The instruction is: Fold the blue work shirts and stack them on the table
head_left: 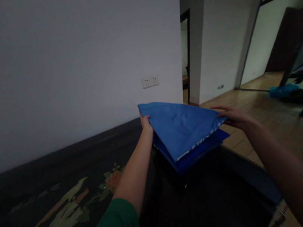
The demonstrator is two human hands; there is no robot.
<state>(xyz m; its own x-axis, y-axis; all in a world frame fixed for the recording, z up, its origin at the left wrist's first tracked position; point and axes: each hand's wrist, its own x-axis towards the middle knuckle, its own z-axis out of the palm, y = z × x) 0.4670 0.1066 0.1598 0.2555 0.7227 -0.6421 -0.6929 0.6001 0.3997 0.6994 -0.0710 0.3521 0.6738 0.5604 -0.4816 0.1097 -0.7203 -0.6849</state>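
Note:
A folded blue cloth with white marks along its front edge is held up between my hands. My left hand grips its left side, the thumb showing on top and the other fingers mostly hidden. At the right corner, my right hand pinches the cloth, with some fingers stretched along its upper edge. Directly beneath lies a darker blue folded stack, apparently fabric, on a glossy black surface. The upper cloth covers most of this stack.
A dark panel with painted flowers and a pale bird extends on the left. Behind stands a white wall with a power socket. On the tiled floor to the right, a light-blue bundle lies near dark furniture.

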